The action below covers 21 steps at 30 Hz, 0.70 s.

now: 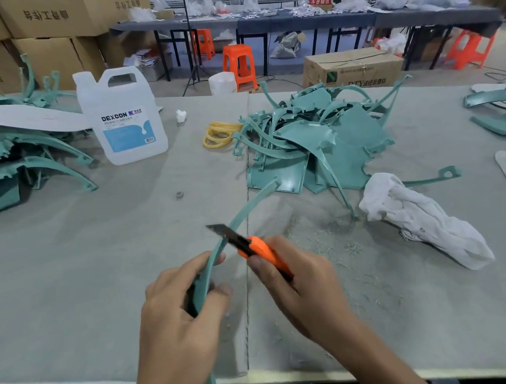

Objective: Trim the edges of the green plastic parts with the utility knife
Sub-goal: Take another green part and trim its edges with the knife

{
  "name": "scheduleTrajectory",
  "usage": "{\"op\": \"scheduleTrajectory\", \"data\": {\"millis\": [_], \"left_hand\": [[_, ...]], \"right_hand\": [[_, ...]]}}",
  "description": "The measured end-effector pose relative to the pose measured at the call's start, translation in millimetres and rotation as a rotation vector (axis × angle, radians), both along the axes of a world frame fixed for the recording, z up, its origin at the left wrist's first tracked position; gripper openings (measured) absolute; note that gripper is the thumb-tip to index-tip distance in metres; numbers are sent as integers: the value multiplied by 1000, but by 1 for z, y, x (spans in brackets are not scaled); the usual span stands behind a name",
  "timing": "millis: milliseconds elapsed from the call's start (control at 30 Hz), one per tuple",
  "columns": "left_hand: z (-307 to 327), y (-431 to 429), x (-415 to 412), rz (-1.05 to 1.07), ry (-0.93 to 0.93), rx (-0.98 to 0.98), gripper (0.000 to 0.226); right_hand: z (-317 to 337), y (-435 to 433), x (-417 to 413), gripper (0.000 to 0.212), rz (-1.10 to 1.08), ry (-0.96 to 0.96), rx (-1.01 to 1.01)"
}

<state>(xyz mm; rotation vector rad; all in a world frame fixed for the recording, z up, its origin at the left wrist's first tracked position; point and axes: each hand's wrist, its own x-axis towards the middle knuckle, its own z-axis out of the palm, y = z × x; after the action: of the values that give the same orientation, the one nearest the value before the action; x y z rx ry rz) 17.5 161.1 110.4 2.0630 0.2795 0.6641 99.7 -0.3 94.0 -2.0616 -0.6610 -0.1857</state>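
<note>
A grey felt-covered surface (99, 266) fills most of the view, with a seam running down its middle. On its left edge lies a heap of green plastic parts (13, 163), partly cut off by the frame. A second, tangled pile of green parts (318, 143) sits right of centre: flat teal panels with ragged edges mixed with thin curved ribs. A few more green pieces (499, 115) lie at the far right, only partly in view. A white plastic jug (123, 117) labelled DEXCON stands upright between the left heap and the centre pile. A crumpled white cloth (422, 223) lies just beside the centre pile.

The curved green strip (248, 203) being worked on is long, narrow and arched. Its upper tip points toward the centre pile. Its lower end dips below the surface edge and is cut off at the bottom of the frame.

The left hand (177, 315) is closed around the strip's middle, thumb and fingers curled over it and hiding that stretch. The right hand (299, 282) grips the orange utility knife (250, 247). The rear of its handle is buried in the palm, and its dark blade is extended and laid across the strip's edge just above the left thumb.

Yellow rubber bands (219, 133) lie just left of the centre pile. Fine green shavings (332, 243) are scattered right of the knife. A small grey ring (179, 194) lies alone on the felt.
</note>
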Motion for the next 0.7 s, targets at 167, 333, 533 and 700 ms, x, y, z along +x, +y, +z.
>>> {"op": "scheduleTrajectory", "data": {"millis": [167, 333, 533, 700], "left_hand": [[3, 8, -13, 6, -39, 134, 38], [-1, 17, -7, 59, -107, 531, 41], [-17, 32, 6, 68, -168, 779, 42], [-20, 46, 13, 88, -253, 1019, 30]], "right_hand": [[7, -15, 39, 35, -258, 138, 103], [10, -33, 41, 36, -277, 210, 169], [15, -36, 21, 23, -124, 43, -74], [24, -50, 26, 53, -1, 8, -457]]}}
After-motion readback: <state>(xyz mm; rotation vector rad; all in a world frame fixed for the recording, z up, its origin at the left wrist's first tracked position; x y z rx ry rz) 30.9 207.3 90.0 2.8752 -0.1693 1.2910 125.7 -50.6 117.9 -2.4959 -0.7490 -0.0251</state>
